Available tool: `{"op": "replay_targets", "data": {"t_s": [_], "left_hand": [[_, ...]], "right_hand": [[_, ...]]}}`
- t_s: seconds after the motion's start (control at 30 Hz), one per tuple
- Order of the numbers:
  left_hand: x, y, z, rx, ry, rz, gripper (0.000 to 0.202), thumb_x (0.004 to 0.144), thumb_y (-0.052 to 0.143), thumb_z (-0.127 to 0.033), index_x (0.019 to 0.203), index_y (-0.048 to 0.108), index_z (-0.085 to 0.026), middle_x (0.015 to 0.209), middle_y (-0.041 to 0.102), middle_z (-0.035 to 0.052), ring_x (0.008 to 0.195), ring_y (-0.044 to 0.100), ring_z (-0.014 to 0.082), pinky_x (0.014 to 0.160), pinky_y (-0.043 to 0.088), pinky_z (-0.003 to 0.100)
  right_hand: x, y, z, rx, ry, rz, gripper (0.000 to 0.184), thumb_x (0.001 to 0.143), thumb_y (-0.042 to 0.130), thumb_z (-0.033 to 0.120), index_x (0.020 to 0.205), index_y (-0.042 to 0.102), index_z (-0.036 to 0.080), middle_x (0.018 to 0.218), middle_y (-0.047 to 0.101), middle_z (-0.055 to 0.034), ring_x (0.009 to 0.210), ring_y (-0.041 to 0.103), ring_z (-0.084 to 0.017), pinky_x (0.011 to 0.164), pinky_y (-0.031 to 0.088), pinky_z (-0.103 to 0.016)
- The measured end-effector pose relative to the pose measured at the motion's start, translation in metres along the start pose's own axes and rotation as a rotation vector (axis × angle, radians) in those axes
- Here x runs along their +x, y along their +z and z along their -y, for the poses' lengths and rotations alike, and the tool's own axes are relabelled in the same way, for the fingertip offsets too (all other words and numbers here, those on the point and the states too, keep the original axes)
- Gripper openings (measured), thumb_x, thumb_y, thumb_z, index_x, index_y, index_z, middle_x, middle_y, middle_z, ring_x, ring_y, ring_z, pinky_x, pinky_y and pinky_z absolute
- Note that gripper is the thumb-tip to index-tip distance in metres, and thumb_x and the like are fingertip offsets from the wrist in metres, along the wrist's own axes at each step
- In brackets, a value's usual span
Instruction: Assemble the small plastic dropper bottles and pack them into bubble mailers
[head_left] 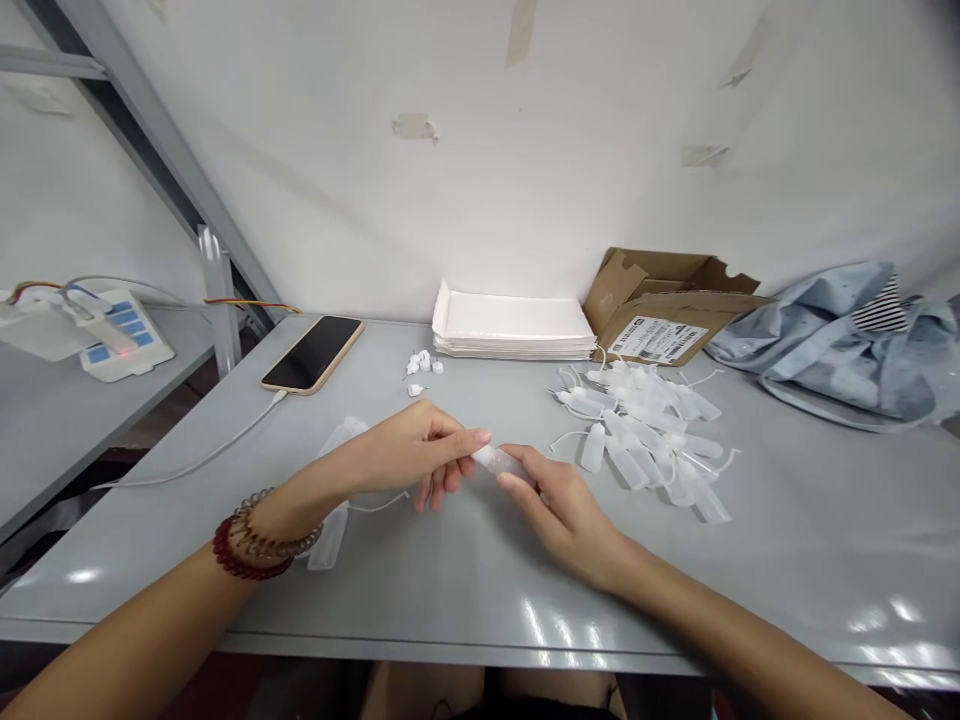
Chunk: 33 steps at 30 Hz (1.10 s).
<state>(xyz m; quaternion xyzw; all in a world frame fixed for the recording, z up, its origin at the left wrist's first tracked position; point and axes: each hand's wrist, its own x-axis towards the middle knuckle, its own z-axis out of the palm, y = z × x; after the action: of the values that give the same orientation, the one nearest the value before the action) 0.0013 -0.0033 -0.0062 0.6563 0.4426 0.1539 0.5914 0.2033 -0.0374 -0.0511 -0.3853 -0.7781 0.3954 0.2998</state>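
Note:
Over the middle of the table, both hands meet on one small translucent plastic squeeze bottle [513, 466]. My right hand [559, 505] is closed round its body. At its other end, my left hand [420, 450] pinches a white cap [484, 456] between thumb and fingers. Beyond my left hand lie several loose white caps [424, 363], some with a thin tip. A heap of similar bottles [645, 420], many with thin tubes, is spread to the right. Another bottle [328, 540] lies partly hidden under my left wrist.
A phone [313, 354] on a white charging cable [217, 455] lies at the left. Against the wall are a stack of white padded envelopes [517, 325], an opened cardboard box [667, 310] and a bluish cloth [825, 340]. A power strip [127, 335] sits on the neighbouring surface.

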Motion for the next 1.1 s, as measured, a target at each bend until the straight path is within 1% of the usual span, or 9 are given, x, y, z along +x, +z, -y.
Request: {"op": "replay_targets", "data": {"t_s": [0.13,0.27,0.37,0.47,0.57,0.7,0.83,0.97,1.1], "left_hand": [[-0.005,0.004,-0.003,-0.024,0.006,0.053,0.041,0.085,0.049,-0.048,0.061,0.057,-0.016,0.049,0.057,-0.0020,0.038,0.053,0.0106,0.041,0.041,0.021],[-0.007,0.004,-0.003,0.210,0.175,0.016,0.035,0.089,0.047,-0.041,0.067,0.060,-0.017,0.055,0.062,0.0002,0.052,0.058,0.0126,0.050,0.041,0.021],[-0.005,0.007,-0.001,0.391,0.321,-0.086,0.030,0.089,0.046,-0.036,0.071,0.062,-0.018,0.059,0.061,0.0006,0.057,0.056,0.0131,0.053,0.039,0.021],[-0.004,0.010,-0.001,0.362,0.313,-0.143,0.025,0.087,0.050,-0.038,0.080,0.064,-0.019,0.068,0.064,0.0014,0.059,0.056,0.0134,0.054,0.041,0.021],[-0.005,0.010,-0.003,0.234,0.163,-0.168,0.032,0.086,0.049,-0.046,0.074,0.060,-0.019,0.067,0.062,-0.0006,0.052,0.052,0.0113,0.047,0.038,0.021],[-0.007,0.010,-0.005,0.148,0.073,-0.057,0.046,0.090,0.039,-0.051,0.060,0.050,-0.018,0.051,0.045,-0.0042,0.045,0.040,0.0098,0.045,0.032,0.022],[-0.007,0.012,-0.005,0.061,0.074,0.036,0.044,0.089,0.041,-0.051,0.062,0.051,-0.018,0.051,0.042,-0.0045,0.044,0.034,0.0090,0.044,0.029,0.023],[-0.007,0.012,-0.006,0.196,0.149,-0.014,0.040,0.090,0.043,-0.043,0.060,0.050,-0.018,0.051,0.043,-0.0048,0.047,0.038,0.0089,0.048,0.032,0.022],[-0.006,0.009,-0.004,0.369,0.236,-0.046,0.038,0.091,0.042,-0.038,0.061,0.051,-0.017,0.053,0.048,-0.0038,0.048,0.044,0.0091,0.049,0.034,0.021]], "right_hand": [[-0.003,-0.001,-0.003,-0.260,-0.163,-0.083,0.028,0.093,0.038,0.032,0.110,0.051,0.014,0.075,0.058,-0.0043,0.057,0.047,-0.013,0.054,0.037,-0.026],[0.002,-0.010,0.002,0.091,0.052,0.029,0.027,0.094,0.041,0.037,0.096,0.059,0.017,0.064,0.047,0.0021,0.056,0.042,-0.010,0.053,0.035,-0.022],[0.008,-0.018,0.004,0.461,0.271,0.172,0.034,0.091,0.044,0.044,0.086,0.059,0.014,0.053,0.028,0.0075,0.045,0.024,-0.006,0.042,0.022,-0.020],[0.010,-0.019,0.003,0.602,0.339,0.224,0.038,0.091,0.042,0.047,0.081,0.057,0.014,0.052,0.018,0.0097,0.042,0.015,-0.006,0.039,0.016,-0.021],[0.007,-0.014,0.002,0.247,0.144,0.070,0.034,0.093,0.040,0.044,0.087,0.057,0.015,0.057,0.037,0.0052,0.048,0.034,-0.008,0.046,0.030,-0.021],[0.001,-0.004,-0.003,-0.501,-0.329,-0.206,0.028,0.095,0.037,0.034,0.104,0.054,0.013,0.068,0.056,-0.0037,0.054,0.048,-0.013,0.049,0.036,-0.025],[-0.001,-0.004,-0.008,-0.746,-0.518,-0.261,0.023,0.096,0.038,0.026,0.106,0.052,0.012,0.064,0.058,-0.0039,0.050,0.049,-0.013,0.045,0.034,-0.025],[-0.002,-0.008,-0.005,-0.549,-0.409,-0.176,0.026,0.097,0.035,0.030,0.110,0.050,0.013,0.074,0.063,-0.0055,0.055,0.052,-0.013,0.049,0.039,-0.025],[0.000,-0.013,0.005,-0.120,-0.091,-0.006,0.029,0.096,0.036,0.035,0.098,0.058,0.015,0.067,0.055,0.0001,0.057,0.048,-0.010,0.055,0.038,-0.023]]}}
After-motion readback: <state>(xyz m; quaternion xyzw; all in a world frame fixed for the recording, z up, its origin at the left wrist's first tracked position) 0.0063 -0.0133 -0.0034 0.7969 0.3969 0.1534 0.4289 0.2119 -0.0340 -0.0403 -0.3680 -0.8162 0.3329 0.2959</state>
